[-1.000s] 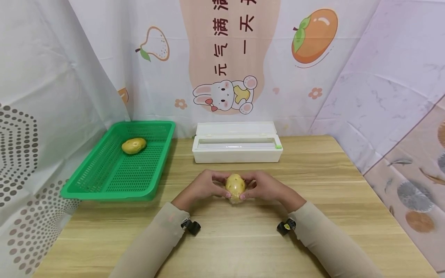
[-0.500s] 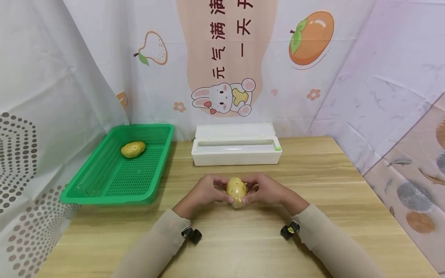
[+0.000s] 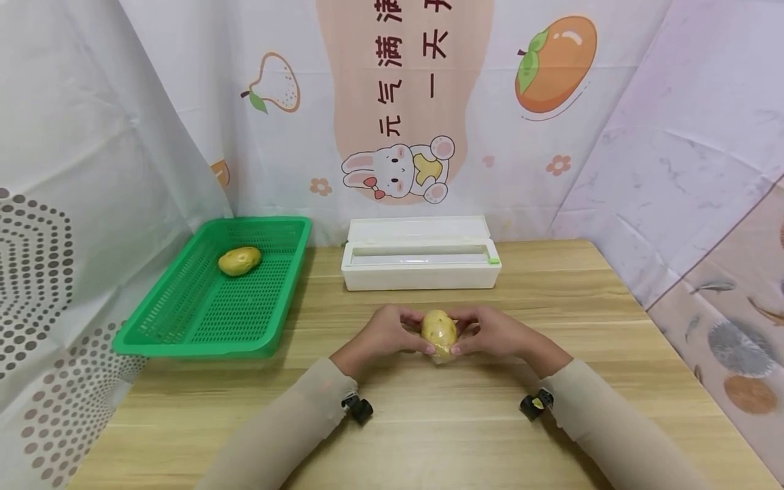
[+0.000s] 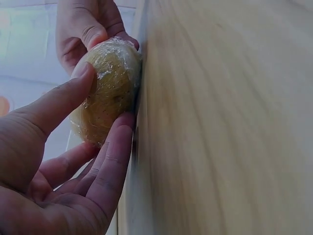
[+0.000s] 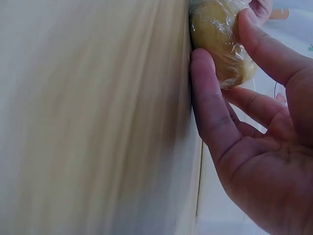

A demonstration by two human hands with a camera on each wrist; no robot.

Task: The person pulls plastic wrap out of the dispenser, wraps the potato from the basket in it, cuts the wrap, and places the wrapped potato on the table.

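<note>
A potato (image 3: pixel 439 331) wrapped in shiny clear plastic film is held between both hands, low over the middle of the table. On its left side, my left hand (image 3: pixel 395 335) grips it with thumb and fingertips. My right hand (image 3: pixel 496 333) pinches the opposite side in the same way. Close up in the left wrist view, the film on the potato (image 4: pixel 110 90) looks crinkled and clings to the skin. The right wrist view shows the wrapped potato (image 5: pixel 220 41) between thumb and fingers, partly cut off by the frame's top.
Behind the hands stands a white cling film box (image 3: pixel 422 278) with its lid raised and a roll inside. At the left, a green plastic basket (image 3: pixel 278 299) holds another potato (image 3: pixel 240 260). The wooden table (image 3: pixel 441 435) meets a printed curtain at the back.
Both hands and the potato appear shifted to the right in the head view, while the camera view itself has moved slightly. Both hands keep their hold on the potato throughout.
</note>
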